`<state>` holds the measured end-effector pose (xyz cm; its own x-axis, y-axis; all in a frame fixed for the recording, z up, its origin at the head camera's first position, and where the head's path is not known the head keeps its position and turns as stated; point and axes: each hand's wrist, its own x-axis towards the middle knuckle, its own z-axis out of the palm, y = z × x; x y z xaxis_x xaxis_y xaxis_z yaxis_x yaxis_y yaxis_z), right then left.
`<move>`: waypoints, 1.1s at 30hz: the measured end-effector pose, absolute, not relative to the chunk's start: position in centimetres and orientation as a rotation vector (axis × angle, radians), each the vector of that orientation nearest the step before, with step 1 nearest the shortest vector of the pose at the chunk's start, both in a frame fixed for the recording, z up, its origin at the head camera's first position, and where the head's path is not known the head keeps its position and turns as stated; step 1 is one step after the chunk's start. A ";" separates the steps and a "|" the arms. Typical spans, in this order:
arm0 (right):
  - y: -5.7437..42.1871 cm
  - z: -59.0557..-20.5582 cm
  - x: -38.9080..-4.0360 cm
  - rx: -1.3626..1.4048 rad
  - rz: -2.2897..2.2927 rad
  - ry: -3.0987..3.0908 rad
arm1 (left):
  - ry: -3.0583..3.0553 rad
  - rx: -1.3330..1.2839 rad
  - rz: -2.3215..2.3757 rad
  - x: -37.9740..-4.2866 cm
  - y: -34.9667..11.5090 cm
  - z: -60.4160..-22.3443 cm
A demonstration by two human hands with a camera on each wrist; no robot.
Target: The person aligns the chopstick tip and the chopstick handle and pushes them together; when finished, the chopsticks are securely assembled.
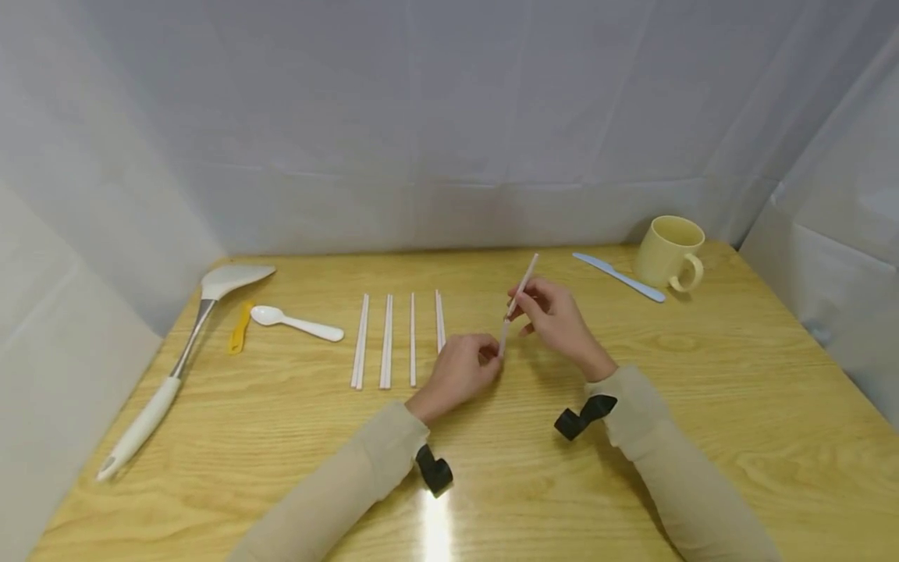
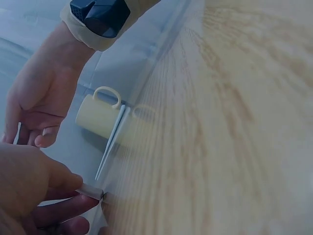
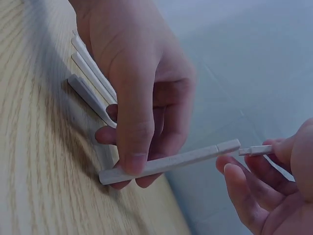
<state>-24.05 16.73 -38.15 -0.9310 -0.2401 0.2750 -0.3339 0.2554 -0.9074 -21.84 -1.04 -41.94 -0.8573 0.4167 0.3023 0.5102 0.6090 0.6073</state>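
Note:
My left hand (image 1: pixel 463 371) grips the thicker lower section (image 3: pixel 195 157) of a pale pink two-piece chopstick, just above the table. To its right, my right hand (image 1: pixel 562 320) pinches the upper section (image 1: pixel 525 279), which slants up and away. In the right wrist view, a narrow tip on the right hand's section (image 3: pixel 257 150) faces the end of the left hand's section, very close to it; whether they touch I cannot tell. Left of the hands lie several chopsticks: two pairs (image 1: pixel 360 343) (image 1: pixel 386 343), one single chopstick (image 1: pixel 413 339), and another pair (image 1: pixel 439 316) partly behind my left hand.
At the far left lies a long-handled white spatula (image 1: pixel 235 279), beside a small yellow plastic piece (image 1: pixel 239 332) and a white spoon (image 1: pixel 298 321). A light blue knife (image 1: pixel 621 278) and a yellow mug (image 1: pixel 663 254) are at the back right. Pale cloth (image 1: pixel 456 125) hangs behind the table.

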 end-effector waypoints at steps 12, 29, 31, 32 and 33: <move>16.4 -37.5 -23.5 0.544 1.788 -2.481 | -2.739 -0.744 -1.093 -21.6 -1.0 -41.8; 16.8 -37.8 -23.7 0.603 1.748 -2.491 | -2.689 -0.770 -1.096 -21.5 -1.0 -41.9; 16.8 -37.7 -23.7 0.602 1.749 -2.491 | -2.704 -0.763 -1.114 -21.5 -1.1 -41.9; 16.8 -37.7 -23.7 0.605 1.751 -2.489 | -2.710 -0.760 -1.113 -21.6 -1.1 -42.0; 16.8 -37.7 -23.7 0.607 1.760 -2.485 | -2.714 -0.760 -1.102 -21.5 -1.1 -42.0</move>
<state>-23.67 16.83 -37.68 -0.9229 -0.2925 0.2504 -0.3333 0.2812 -0.8999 -21.55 -1.10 -41.96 -0.8676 0.4068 0.2860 0.4910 0.6101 0.6218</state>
